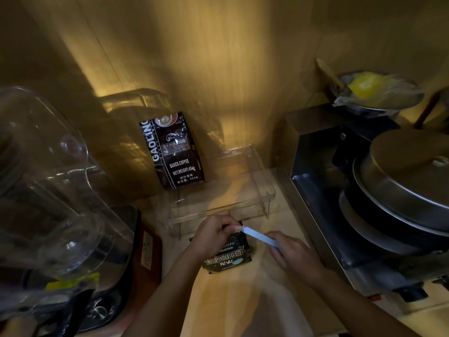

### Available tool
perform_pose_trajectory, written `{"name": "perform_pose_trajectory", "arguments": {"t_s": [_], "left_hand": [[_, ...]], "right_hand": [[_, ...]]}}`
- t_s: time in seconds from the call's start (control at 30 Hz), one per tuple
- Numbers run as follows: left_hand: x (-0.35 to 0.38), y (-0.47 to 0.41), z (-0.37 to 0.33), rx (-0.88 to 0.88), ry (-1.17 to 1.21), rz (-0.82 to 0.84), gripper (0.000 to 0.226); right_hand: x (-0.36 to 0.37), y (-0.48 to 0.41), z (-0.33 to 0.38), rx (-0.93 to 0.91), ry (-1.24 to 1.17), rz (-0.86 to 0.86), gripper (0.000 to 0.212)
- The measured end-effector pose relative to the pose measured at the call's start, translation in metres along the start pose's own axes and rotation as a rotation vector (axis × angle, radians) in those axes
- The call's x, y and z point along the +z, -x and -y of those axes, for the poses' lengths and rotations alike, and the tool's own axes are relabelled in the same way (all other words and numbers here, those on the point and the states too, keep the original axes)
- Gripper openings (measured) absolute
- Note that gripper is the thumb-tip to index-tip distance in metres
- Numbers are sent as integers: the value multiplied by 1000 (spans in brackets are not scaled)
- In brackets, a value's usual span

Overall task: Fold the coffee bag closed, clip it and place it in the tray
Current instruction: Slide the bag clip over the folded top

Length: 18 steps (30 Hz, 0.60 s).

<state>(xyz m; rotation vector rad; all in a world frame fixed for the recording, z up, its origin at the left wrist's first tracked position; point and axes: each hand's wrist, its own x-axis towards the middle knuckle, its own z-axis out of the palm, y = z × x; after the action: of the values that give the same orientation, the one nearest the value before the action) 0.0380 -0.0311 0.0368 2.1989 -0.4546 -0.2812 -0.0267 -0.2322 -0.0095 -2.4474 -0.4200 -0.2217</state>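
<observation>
A small black coffee bag (230,256) with white lettering lies on the wooden counter just in front of the clear plastic tray (263,190). My left hand (211,235) grips the bag's folded top edge. My right hand (295,257) holds one end of a long pale blue clip (261,237). The clip's far end meets the bag's fold at my left fingers. I cannot tell if the clip is clamped on the fold. A larger black coffee bag (173,152) stands upright at the tray's back left corner, against the wall.
A clear blender jug (48,190) on a dark base fills the left side. To the right stands a metal stove housing (315,166) with a lidded pot (403,181). A metal bowl (379,93) with something yellow sits at the back right.
</observation>
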Motion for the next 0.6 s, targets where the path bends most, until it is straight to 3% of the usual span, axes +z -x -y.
{"name": "perform_pose_trajectory", "arguments": {"t_s": [0.1, 0.2, 0.27, 0.37, 0.6], "left_hand": [[-1, 0, 1, 2, -12, 3, 11], [0, -2, 2, 46, -77, -3, 12], [0, -2, 4, 70, -98, -19, 12], [0, -3, 6, 76, -105, -27, 11], [-1, -2, 10, 54, -121, -27, 20]], "right_hand": [[1, 0, -2, 47, -6, -18, 12], [0, -3, -4, -21, -52, 113, 11], [-2, -3, -6, 30, -156, 182, 16], [-4, -3, -7, 80, -224, 141, 15], [-15, -9, -17, -15, 12, 43, 32]]}}
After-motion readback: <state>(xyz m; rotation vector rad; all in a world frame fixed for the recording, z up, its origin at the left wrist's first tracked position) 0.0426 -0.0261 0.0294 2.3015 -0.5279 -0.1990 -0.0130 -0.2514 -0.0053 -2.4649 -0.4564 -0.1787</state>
